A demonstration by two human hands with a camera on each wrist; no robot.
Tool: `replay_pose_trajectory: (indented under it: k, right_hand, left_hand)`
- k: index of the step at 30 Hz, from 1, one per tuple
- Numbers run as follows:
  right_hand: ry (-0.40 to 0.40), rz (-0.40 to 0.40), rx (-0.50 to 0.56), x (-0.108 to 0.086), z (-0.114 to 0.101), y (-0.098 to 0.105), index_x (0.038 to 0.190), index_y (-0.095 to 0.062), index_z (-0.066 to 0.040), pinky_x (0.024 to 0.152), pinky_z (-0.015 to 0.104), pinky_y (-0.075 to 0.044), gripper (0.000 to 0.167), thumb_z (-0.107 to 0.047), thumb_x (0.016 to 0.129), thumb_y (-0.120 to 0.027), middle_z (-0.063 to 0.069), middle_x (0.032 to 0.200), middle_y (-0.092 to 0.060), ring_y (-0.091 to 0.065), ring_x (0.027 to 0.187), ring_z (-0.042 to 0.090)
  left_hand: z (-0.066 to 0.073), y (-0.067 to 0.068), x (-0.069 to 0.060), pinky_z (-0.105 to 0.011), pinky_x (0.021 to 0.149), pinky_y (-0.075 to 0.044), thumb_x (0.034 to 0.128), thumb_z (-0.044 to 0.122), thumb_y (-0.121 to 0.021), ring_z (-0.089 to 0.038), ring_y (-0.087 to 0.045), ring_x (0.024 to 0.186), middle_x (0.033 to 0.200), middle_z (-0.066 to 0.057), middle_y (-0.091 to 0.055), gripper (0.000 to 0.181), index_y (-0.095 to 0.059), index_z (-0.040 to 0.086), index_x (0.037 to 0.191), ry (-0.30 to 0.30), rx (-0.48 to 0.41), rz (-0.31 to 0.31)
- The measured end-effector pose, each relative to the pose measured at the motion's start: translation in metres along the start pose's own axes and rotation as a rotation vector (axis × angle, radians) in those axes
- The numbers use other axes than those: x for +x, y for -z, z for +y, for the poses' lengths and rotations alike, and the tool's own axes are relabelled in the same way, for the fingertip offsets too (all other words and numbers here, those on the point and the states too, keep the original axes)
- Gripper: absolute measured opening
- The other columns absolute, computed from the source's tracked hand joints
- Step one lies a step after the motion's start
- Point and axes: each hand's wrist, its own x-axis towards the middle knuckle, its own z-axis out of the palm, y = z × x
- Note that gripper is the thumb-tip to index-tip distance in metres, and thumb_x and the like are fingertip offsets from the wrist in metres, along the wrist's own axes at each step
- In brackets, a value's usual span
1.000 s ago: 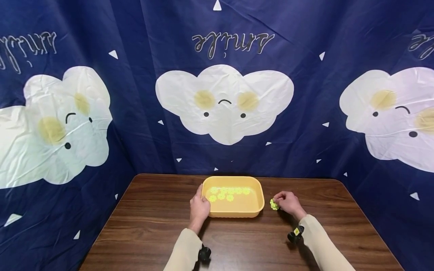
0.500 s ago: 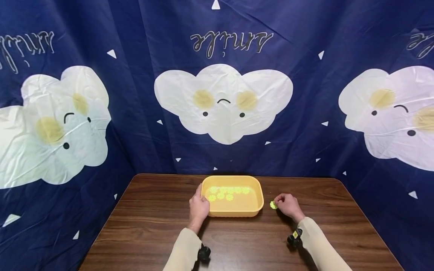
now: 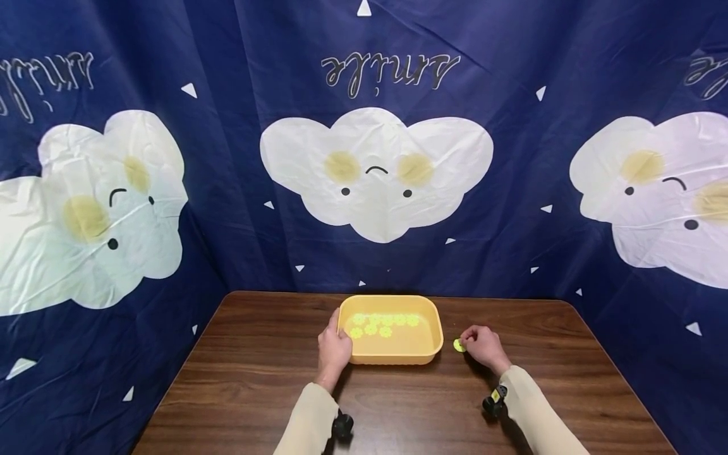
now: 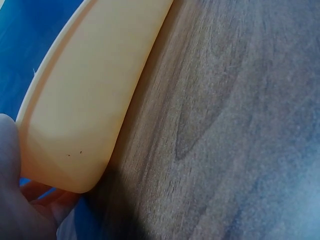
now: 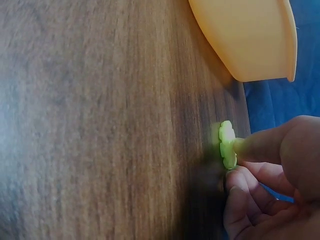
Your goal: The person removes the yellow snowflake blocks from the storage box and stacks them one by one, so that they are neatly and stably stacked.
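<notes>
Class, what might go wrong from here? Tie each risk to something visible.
The right hand pinches a small, thin green flower piece, so it might slip free. The left hand grips one end of the yellow tray; a tug could slide it and shift the flower pieces inside.

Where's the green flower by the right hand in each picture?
Head: the green flower is lower right, between the yellow tray and the right hand.
Left wrist: it isn't in this picture.
Right wrist: right of centre, just below middle height, touching that hand.
Shared landmark: the yellow tray, in all three.
</notes>
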Motion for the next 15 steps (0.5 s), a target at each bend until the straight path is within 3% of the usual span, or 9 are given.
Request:
replay_pose_trajectory:
  k: [15]
  right_hand:
    - [-0.009, -0.002, -0.025, 0.0002, -0.0041, 0.0003, 0.086, -0.070, -0.006, 0.069, 0.027, -0.043, 0.007, -0.012, 0.086, -0.067, 0.002, 0.079, -0.064, -0.055, 0.075, 0.017]
  left_hand:
    - [0.0013, 0.0016, -0.0004, -0.056, 0.101, -0.050, 0.0924, 0.000, -0.051, -0.044, -0.061, 0.122, 0.136, -0.029, -0.061, 0.056, -0.051, 0.005, 0.148, 0.006, -0.015, 0.000]
